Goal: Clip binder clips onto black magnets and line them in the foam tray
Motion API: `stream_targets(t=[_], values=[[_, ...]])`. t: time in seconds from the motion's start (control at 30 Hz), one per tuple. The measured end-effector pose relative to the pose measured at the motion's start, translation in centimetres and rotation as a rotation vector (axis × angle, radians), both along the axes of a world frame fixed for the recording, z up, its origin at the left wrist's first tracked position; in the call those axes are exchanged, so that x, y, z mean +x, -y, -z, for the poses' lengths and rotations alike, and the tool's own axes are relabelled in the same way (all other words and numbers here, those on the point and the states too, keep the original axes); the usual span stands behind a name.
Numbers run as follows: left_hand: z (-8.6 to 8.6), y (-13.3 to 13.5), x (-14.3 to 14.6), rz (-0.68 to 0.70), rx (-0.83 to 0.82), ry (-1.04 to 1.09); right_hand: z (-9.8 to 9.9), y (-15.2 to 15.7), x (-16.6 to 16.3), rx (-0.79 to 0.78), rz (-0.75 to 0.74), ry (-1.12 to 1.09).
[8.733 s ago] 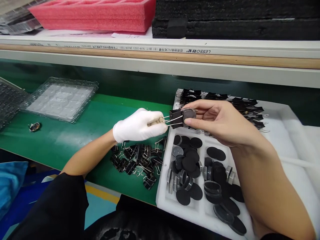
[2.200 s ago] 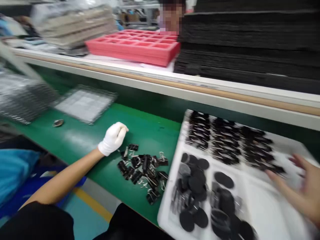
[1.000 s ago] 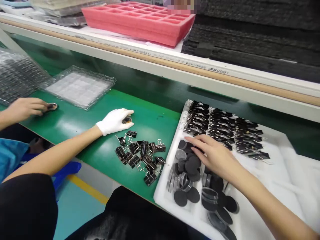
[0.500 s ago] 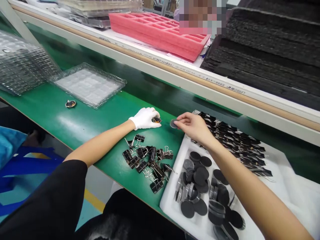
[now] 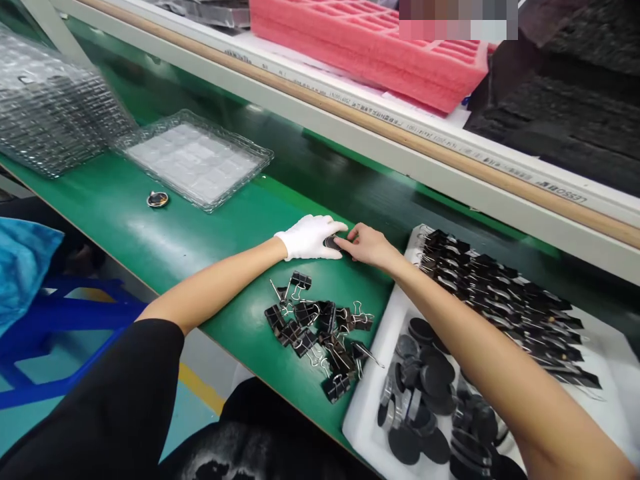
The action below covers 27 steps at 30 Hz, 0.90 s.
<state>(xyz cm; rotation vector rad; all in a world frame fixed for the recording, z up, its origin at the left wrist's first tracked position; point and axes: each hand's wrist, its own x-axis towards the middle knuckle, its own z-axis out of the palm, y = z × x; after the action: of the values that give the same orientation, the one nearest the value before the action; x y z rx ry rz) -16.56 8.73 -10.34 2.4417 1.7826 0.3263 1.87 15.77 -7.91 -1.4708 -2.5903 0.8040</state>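
Observation:
My left hand point(image 5: 310, 238), in a white glove, curls its thumb and fingers around a small round part low over the green table. A dark disc point(image 5: 331, 243) now shows in that grip and covers most of the part. My bare right hand point(image 5: 371, 245) pinches at the disc's right edge, thumb and forefinger against it. Toward me lies a loose heap of black binder clips point(image 5: 327, 320) with silver handles. A similar round part point(image 5: 158, 199), dark with a shiny rim, rests alone on the table at left.
A white foam tray point(image 5: 356, 415) at right holds many black and grey discs point(image 5: 437, 373). Rows of binder clips point(image 5: 500, 293) stand behind them. Clear plastic trays point(image 5: 200, 160) lie at left. Above runs a shelf rail point(image 5: 345, 113) with pink foam point(image 5: 360, 53).
My right hand has carried the disc left to the round part in my left hand, and the hands now meet. The whole view has shifted slightly.

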Motion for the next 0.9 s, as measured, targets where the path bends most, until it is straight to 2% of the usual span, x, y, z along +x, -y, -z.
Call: stream_targets(t=[0.07, 0.17, 0.23, 0.33, 0.4, 0.53, 0.6, 0.67, 0.77, 0.8, 0.9], values=[[0.0, 0.2, 0.1, 0.030, 0.046, -0.010, -1.2, 0.8, 1.8, 0.056, -0.126, -0.008], [0.3, 0.2, 0.2, 0.048, 0.077, -0.019, -3.3, 2.9, 5.8, -0.095, -0.376, 0.057], [0.5, 0.1, 0.3, -0.002, 0.053, -0.022, -4.2, 4.6, 8.2, -0.202, -0.504, 0.120], [0.6, -0.3, 0.5, -0.092, 0.000, -0.030, -4.3, 6.5, 10.1, -0.201, -0.626, 0.155], [0.7, -0.5, 0.6, -0.120, -0.011, -0.031, -3.8, 6.7, 10.3, -0.168, -0.602, 0.144], [0.6, -0.6, 0.5, -0.121, -0.008, -0.036, -2.7, 4.4, 9.1, -0.032, -0.318, 0.023], [0.4, -0.6, 0.4, -0.113, -0.005, -0.038, -2.2, 3.1, 8.3, -0.021, -0.222, -0.014], [0.3, -0.6, 0.3, -0.106, 0.000, -0.044, -1.9, 2.6, 7.6, -0.130, -0.258, -0.068], [0.2, -0.5, 0.2, -0.094, 0.000, -0.055, -2.1, 3.5, 7.1, -0.268, -0.395, -0.145], [0.2, -0.4, 0.3, -0.091, -0.002, -0.054, -2.4, 4.0, 7.2, -0.240, -0.425, -0.134], [0.3, -0.5, 0.2, -0.087, -0.002, -0.044, -3.6, 5.4, 8.4, -0.002, -0.466, -0.044]])
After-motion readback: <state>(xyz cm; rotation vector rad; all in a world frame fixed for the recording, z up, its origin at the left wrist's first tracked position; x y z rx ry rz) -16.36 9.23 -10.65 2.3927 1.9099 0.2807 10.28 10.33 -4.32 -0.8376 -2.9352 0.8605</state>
